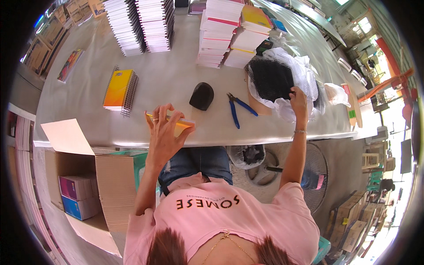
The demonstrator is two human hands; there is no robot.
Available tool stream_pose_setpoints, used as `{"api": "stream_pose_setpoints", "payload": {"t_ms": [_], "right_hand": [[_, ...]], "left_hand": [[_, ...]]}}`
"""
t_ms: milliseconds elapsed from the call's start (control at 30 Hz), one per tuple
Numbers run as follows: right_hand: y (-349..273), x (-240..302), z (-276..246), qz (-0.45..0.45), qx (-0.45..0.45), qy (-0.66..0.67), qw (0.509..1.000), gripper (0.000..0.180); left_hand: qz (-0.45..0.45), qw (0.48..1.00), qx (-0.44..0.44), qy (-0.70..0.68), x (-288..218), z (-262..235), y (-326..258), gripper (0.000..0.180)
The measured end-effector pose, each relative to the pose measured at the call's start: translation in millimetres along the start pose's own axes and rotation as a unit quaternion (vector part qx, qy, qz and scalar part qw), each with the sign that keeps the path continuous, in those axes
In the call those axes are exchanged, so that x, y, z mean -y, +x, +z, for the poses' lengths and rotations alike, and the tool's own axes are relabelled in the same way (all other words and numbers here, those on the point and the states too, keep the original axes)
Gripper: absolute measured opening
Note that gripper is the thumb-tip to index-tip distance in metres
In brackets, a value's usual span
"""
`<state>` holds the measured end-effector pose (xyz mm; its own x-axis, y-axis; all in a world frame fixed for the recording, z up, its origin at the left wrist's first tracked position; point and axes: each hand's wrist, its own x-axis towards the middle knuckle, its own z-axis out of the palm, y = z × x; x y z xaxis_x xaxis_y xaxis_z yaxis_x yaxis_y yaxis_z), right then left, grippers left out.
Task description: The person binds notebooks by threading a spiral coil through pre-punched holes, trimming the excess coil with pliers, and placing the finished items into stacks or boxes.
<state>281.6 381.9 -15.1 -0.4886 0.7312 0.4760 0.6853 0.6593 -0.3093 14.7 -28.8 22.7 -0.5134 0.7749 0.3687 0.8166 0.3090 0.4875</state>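
Over the grey table [168, 84], a yellow booklet [183, 124] is pinched crosswise by the left hand [166, 132]; rightward, a black bundle [270, 79] is touched by the right hand [299, 101], closure unclear.

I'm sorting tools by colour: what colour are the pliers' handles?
The pliers' handles are blue, showing best in the head view.

The head view looks steeply down from the person's own head, through the left of two side-by-side fisheyes — upright, unmirrored. The shirt [212, 187] lies closest, filling the lower middle; the left hand [166, 132] and right hand [299, 104] come farther out, and the table [170, 84] stretches away beyond them. Straight edges bow toward a dark rim — the carton [117, 190] shows at left, floor [349, 163] at right.
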Motion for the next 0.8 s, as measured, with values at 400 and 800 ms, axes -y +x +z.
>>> {"api": "stream_pose_setpoints", "payload": {"t_ms": [400,800], "right_hand": [[8,10,-33,0.173,-0.007,0.176,0.969,0.029],[-7,102,-85,0.067,-0.089,0.651,0.751,0.021]], "left_hand": [[0.001,0.995,-0.104,-0.002,3,20,1,0.044],[-0.002,0.991,-0.13,0.023,7,28,3,0.04]]}}
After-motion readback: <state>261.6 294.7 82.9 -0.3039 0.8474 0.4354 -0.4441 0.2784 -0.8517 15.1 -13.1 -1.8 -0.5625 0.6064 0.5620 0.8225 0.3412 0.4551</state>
